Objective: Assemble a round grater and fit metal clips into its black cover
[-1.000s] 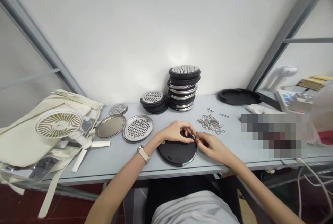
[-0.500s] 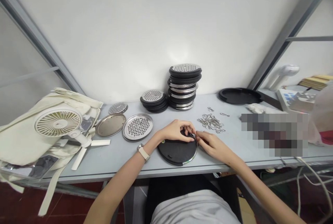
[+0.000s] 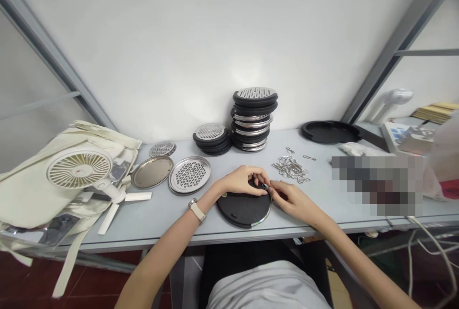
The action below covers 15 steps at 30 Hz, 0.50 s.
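A round black case (image 3: pixel 241 209) lies at the table's front edge, with a shiny metal rim showing at its lower right. My left hand (image 3: pixel 247 181) is closed over its far right part, thumb along the top and fingers curled. At that same edge, the fingertips of my right hand (image 3: pixel 287 196) pinch a small metal clip (image 3: pixel 265 186), mostly covered by the fingers. Just beyond my right hand sits a pile of bent wire clips (image 3: pixel 290 168). Two loose clips, one of them a long wire clip (image 3: pixel 309 158), lie apart from the pile.
Behind stand a tall stack of black and metal discs (image 3: pixel 254 120) and a shorter stack (image 3: pixel 211 139). To the left lie a perforated plate (image 3: pixel 190 176), a plain metal lid (image 3: pixel 152 172) and a white fan (image 3: pixel 79 169) on a cream bag. A black tray (image 3: pixel 332 133) lies back right.
Both hands stay at the same edge of the black case. My right fingertips have shifted very slightly, and a little more of the small metal clip shows.
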Available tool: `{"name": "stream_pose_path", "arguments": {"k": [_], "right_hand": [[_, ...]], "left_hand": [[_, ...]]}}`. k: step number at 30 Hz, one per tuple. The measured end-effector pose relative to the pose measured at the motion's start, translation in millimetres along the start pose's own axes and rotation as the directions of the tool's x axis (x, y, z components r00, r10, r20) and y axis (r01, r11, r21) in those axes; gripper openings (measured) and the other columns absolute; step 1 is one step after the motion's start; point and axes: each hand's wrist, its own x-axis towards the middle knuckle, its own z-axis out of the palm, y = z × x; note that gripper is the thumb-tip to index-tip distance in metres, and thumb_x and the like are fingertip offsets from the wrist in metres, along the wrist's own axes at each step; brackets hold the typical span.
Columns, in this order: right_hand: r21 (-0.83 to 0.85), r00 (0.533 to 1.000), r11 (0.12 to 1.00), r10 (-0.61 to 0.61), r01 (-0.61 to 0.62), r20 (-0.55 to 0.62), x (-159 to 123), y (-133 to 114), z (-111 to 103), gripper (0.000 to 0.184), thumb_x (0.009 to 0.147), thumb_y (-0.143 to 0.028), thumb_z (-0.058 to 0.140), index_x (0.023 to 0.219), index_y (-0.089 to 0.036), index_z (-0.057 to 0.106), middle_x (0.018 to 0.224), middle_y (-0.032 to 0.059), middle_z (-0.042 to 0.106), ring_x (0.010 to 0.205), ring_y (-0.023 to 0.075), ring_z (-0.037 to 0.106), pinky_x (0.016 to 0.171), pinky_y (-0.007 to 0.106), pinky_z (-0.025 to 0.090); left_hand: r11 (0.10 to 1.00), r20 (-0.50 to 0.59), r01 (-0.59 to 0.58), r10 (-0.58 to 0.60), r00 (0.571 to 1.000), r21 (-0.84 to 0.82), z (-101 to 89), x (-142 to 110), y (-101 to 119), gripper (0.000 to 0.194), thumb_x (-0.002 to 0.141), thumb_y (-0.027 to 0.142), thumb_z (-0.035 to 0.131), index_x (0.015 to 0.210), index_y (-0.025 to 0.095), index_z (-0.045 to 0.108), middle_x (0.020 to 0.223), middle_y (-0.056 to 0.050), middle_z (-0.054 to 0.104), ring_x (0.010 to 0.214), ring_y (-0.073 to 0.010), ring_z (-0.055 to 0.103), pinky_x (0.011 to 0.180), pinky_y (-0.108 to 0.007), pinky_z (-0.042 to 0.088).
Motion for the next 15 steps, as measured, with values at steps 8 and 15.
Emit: {"name": "stream_pose_path", "arguments": {"k": [8, 15], "right_hand": [[-0.018, 1.0, 1.0, 0.005, -0.005, 0.011, 1.5, 0.7, -0.2, 0.025, 0.095, -0.025, 0.035, 0.078, -0.018, 0.052, 0.069, 0.001, 0.056, 0.062, 0.0142, 0.05, 0.059, 0.025, 0.037], [-0.008, 1.0, 1.0, 0.005, -0.005, 0.003, 1.1, -0.5, -1.4, 0.026, 0.094, -0.025, 0.036, 0.079, -0.018, 0.055, 0.07, 0.002, 0.059, 0.061, 0.0144, 0.051, 0.059, 0.025, 0.038]], "left_hand": [[0.999, 0.004, -0.024, 0.024, 1.0, -0.021, -0.9, -0.9, -0.6, 0.026, 0.069, 0.024, 0.069, 0.092, 0.014, 0.063, 0.084, -0.003, 0.062, 0.073, -0.0093, 0.052, 0.065, -0.02, 0.041], [1.0, 0.001, 0.008, -0.008, 1.0, 0.006, -1.1, -0.4, 2.4, 0.026, 0.068, 0.024, 0.068, 0.092, 0.014, 0.065, 0.084, -0.003, 0.064, 0.073, -0.0097, 0.053, 0.064, -0.021, 0.04]]}}
